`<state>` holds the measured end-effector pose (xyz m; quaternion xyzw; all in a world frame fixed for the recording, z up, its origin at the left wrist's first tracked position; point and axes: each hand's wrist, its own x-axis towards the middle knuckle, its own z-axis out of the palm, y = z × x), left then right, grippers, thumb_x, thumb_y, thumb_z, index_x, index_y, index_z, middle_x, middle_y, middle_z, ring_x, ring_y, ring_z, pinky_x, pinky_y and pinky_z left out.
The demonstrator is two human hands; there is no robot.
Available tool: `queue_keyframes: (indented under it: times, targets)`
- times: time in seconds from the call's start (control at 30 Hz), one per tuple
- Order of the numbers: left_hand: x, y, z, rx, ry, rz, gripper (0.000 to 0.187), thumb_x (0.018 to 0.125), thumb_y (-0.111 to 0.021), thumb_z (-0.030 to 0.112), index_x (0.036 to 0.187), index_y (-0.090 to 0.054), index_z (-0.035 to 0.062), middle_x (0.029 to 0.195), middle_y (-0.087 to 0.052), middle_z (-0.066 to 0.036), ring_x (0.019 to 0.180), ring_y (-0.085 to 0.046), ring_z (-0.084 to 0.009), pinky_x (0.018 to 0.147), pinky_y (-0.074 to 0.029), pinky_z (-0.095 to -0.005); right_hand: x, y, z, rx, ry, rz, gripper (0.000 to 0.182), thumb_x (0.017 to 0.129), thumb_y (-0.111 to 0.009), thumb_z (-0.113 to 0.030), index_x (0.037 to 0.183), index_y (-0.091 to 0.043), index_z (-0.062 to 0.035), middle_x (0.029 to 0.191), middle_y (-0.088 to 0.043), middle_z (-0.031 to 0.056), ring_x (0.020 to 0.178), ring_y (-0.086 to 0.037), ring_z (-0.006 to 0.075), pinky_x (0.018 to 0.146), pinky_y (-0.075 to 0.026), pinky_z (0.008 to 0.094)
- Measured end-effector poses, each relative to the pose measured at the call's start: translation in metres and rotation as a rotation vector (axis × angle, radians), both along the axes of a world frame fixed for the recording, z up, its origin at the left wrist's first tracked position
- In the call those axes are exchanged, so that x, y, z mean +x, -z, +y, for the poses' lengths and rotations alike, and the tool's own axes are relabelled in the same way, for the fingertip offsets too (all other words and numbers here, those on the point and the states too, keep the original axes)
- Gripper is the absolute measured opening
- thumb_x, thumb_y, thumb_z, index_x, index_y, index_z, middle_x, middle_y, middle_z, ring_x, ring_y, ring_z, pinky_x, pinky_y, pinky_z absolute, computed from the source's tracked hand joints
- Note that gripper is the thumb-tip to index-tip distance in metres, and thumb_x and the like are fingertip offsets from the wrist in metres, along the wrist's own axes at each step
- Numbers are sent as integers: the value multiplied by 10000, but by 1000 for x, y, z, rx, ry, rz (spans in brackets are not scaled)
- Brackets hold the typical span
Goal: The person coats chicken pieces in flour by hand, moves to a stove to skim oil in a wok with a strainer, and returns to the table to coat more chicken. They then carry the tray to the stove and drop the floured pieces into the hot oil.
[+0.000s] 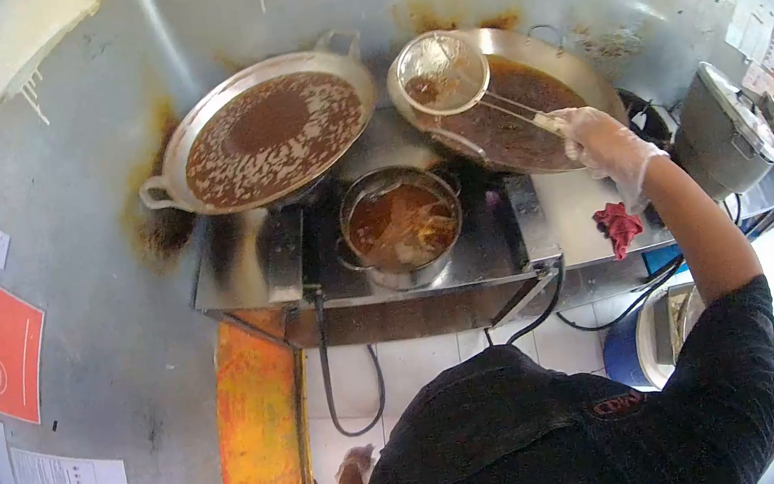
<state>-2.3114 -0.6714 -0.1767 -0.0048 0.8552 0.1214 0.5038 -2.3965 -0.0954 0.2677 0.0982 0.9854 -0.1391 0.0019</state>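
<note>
My right hand [597, 140], in a clear plastic glove, is closed around the pale handle of a round mesh strainer [444, 71]. The strainer is over the left part of a wide metal wok [608, 88] of dark brown liquid, with some brown bits in its mesh. Low beside my body, my left hand [353, 464] is gloved too, fingers loosely apart, with nothing visible in it. A smaller two-handled pot [402, 278] in front holds reddish-brown liquid with pale pieces. Another wok [176, 171], at the left, contains dark liquid with patchy foam.
A steel stove [245, 275] carries the pots against a stained metal wall. To the right stand a tall lidded pot [722, 133] and a crumpled red cloth [619, 229]. Black hoses [330, 383] hang below, and a blue-and-white container [630, 352] sits on the tiled floor.
</note>
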Motion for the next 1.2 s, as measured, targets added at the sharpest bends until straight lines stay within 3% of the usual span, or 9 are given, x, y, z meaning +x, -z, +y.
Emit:
queue_keyframes:
  times: [0.37,0.43,0.73,0.8,0.9,0.93,1.1,1.13,1.2]
  targets:
    - [-25,54,31,30,297,-212,438,988,-391,410,1304,-534,142,1228,-601,-83,1160,-565,-247,986,-447,-451,49,90,-87,-49,-115,141,604,848,-455,-69,1435,-357,33,1497,-375,154,1416,-301,272,1097,-300,371]
    - [-16,115,13,102,313,-220,409,985,-413,378,1307,-527,152,1240,-597,-75,1146,-573,-241,979,-456,-445,53,117,-103,1080,-370,-244,533,873,-442,-107,1364,-420,98,1464,-402,211,1364,-367,315,1126,-243,391]
    - [-34,96,44,-11,260,-168,541,961,-398,524,1230,-602,103,1206,-627,-124,1158,-569,-301,965,-428,-468,66,210,-114,337,79,-24,500,802,-524,-1,1292,-429,28,1063,-574,205,760,-645,276,682,-561,352]
    - [-23,216,0,368,65,-208,351,976,-383,265,1212,-521,44,1058,-605,-110,857,-569,-263,850,-481,-390,73,214,-111,294,83,4,357,786,-555,-32,1117,-580,98,1009,-573,187,781,-653,266,673,-565,333]
    - [-15,242,-5,136,949,397,328,973,-382,192,1184,-572,28,1179,-626,-165,1141,-576,-271,987,-427,-425,87,225,-102,315,10,61,356,786,-551,-21,1120,-575,98,1038,-567,188,835,-649,288,706,-566,349]
    - [-24,222,-2,116,902,380,316,953,-421,199,1161,-592,34,1168,-625,-178,1137,-571,-294,994,-417,-437,90,227,-102,179,85,33,728,797,-511,72,1479,-286,-48,1035,-544,224,890,-628,349,753,-555,411]
    - [-98,168,-32,152,687,880,425,872,-544,225,1243,-535,19,1282,-528,-219,1235,-485,-377,1057,-344,-488,98,228,-116,121,107,177,773,776,-505,88,1494,-259,-58,1040,-526,239,868,-609,356,747,-536,418]
    - [-110,136,-14,310,-91,848,461,921,-487,326,1338,-493,128,1187,-554,-131,1040,-561,-272,839,-444,-434,98,218,-124,59,162,149,774,779,-499,90,1497,-256,-65,1036,-524,243,868,-606,361,749,-532,420]
    - [-190,200,-41,469,-182,719,583,946,-458,470,1423,-393,141,1167,-546,-119,840,-601,-226,695,-458,-395,98,195,-140,66,131,215,772,791,-479,99,1505,-257,-94,1019,-523,254,845,-597,371,750,-518,432]
